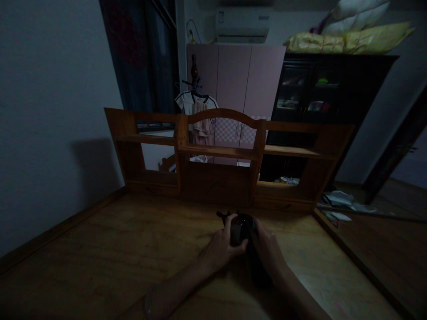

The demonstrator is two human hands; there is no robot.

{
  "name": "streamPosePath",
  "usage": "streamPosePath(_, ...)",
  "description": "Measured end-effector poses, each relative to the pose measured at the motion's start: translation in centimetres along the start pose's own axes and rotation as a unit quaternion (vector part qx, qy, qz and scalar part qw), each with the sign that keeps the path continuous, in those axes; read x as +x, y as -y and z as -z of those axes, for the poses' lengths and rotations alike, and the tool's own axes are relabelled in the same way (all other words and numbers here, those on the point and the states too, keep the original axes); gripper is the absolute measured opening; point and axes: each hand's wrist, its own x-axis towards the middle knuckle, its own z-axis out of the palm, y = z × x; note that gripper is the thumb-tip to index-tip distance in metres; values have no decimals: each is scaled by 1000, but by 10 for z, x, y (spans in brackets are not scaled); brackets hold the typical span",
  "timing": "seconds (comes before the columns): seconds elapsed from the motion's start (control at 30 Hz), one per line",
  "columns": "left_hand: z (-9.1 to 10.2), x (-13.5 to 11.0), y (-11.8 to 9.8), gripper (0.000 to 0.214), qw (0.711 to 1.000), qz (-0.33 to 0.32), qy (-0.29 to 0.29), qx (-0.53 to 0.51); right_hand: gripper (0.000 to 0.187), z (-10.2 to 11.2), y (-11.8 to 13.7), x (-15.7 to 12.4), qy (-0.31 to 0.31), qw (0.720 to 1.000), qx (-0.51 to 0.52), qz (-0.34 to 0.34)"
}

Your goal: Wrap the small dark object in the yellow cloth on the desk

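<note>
Both hands are on a dark, partly glossy object (243, 226) over the wooden tabletop, in the lower middle of the head view. A short thin part juts from its upper left. Dim light and the fingers hide its kind. My left hand (225, 243) wraps its left side, with the thumb across the near face and the fingers over the top. Against the right side, my right hand (267, 243) has its fingers bent around the edge. A long dark shape runs from there towards me between the forearms; whether it is part of the object or shadow I cannot tell.
The wooden tabletop (110, 249) has raised edges left and right. Along its far side stands a wooden shelf unit (218, 152) with open compartments. Papers (340, 200) lie beyond the right edge. Behind are a pink wardrobe (233, 80), hanging clothes (200, 111) and a dark cabinet (360, 93).
</note>
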Motion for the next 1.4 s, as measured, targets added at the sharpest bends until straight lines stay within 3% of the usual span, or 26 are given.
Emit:
streamPosePath(0.17, -2, 7, 12, 59, 988, -9, 19, -151, 26, -1, -4, 3, -18, 998, 26, -52)
streamPosePath(0.27, -4, 13, 27, 57, 980, 13, -7, -199, 29, 1, -3, 7, -28, 997, 49, -44)
streamPosePath(0.37, -5, 18, 35, 55, 969, 31, -37, -244, 35, 1, -4, 13, -7, 986, 138, -92)
streamPosePath(0.43, -5, 21, 36, 55, 958, 42, -51, -279, 38, -2, -7, 16, 26, 961, 232, -148)
streamPosePath(0.63, -2, 23, 35, 57, 936, 39, -41, -348, 40, -13, -15, 18, 90, 837, 484, -238)
streamPosePath(0.7, 1, 22, 35, 56, 935, 41, -13, -353, 39, -13, -14, 17, 111, 813, 514, -250)
streamPosePath(0.8, 5, 20, 34, 55, 935, 30, 13, -354, 38, -10, -11, 17, 127, 800, 526, -258)
streamPosePath(1.03, 6, 21, 34, 55, 947, -18, 33, -318, 39, -8, -11, 17, 115, 814, 493, -286)
streamPosePath(1.23, 8, 15, 25, 59, 976, -32, 57, -207, 34, -18, -21, 15, 97, 898, 345, -257)
streamPosePath(1.4, 8, 8, 15, 74, 994, -33, 76, -72, 24, -27, -24, 11, 58, 925, 317, -203)
